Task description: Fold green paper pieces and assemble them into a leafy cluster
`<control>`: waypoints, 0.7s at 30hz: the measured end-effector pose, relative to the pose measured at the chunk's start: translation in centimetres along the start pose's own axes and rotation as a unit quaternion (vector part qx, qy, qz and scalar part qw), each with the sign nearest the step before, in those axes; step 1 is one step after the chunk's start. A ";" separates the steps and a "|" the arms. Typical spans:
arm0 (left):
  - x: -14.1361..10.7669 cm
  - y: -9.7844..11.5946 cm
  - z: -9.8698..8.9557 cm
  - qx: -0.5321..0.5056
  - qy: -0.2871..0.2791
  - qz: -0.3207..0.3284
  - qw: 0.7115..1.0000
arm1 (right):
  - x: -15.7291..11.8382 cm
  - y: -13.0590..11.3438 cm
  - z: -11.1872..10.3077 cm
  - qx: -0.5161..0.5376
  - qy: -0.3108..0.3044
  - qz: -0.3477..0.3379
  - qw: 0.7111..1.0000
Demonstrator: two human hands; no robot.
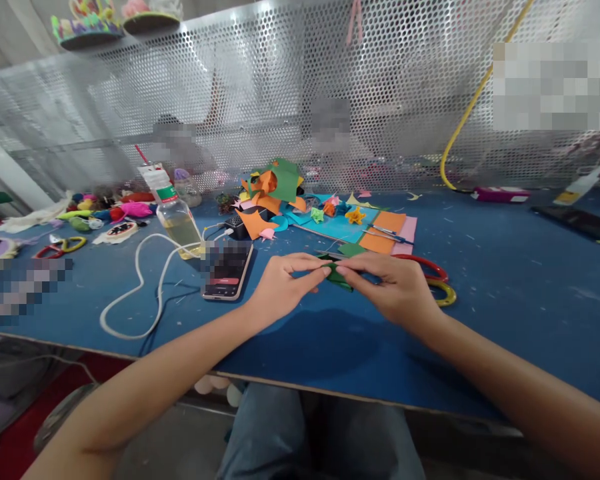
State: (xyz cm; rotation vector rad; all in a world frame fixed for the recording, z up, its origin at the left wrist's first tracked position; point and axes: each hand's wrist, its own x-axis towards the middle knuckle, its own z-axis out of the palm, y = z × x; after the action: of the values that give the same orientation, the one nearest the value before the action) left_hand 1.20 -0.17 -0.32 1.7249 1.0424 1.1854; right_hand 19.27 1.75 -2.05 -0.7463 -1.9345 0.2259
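A small folded piece of green paper is held above the blue table between both hands. My left hand pinches its left side between thumb and fingers. From the other side, my right hand pinches it too, the fingertips of both hands nearly meeting. Parts of the folds are hidden behind the fingers. Behind my right hand lie scissors with one red and one yellow handle, their blades mostly covered. Just beyond the hands rests a flat green paper piece.
A phone with a white cable lies left of my hands, near a plastic bottle. Colored paper scraps and orange sheets sit behind. A perforated metal panel borders the table. Someone's hand shows far left.
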 end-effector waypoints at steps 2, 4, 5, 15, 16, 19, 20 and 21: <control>0.0 -0.1 0.0 0.009 0.013 -0.011 1.000 | -0.1 0.0 0.0 -0.011 -0.004 -0.023 1.000; 0.1 -0.1 0.0 0.012 0.020 -0.015 1.000 | -0.1 0.0 0.0 -0.025 -0.014 -0.044 0.999; 0.1 -0.2 0.0 0.010 0.020 -0.016 1.000 | -0.1 -0.1 0.0 -0.031 -0.018 -0.052 0.998; 0.1 -0.2 -0.3 -0.011 0.007 -0.023 1.000 | 0.2 -0.1 -0.4 -0.001 -0.045 -0.072 0.996; 0.1 -0.2 -0.3 -0.002 0.007 -0.020 1.000 | 0.2 0.0 -0.4 0.007 -0.050 -0.066 0.997; -0.1 0.0 -0.2 0.048 0.023 0.001 0.999 | 0.3 -0.1 -0.5 0.032 -0.070 -0.047 0.996; -0.1 0.1 -0.2 0.070 0.030 0.010 0.997 | 0.3 -0.2 -0.5 0.042 -0.078 -0.039 0.995; -0.2 0.2 -0.2 0.090 0.036 0.019 0.995 | 0.3 -0.2 -0.5 0.050 -0.087 -0.032 0.994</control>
State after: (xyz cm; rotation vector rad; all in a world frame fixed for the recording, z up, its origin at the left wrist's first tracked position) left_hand 1.06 -0.36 -0.13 1.8592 1.1970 1.2165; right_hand 19.50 1.67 -1.46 -0.6147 -2.0910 0.3567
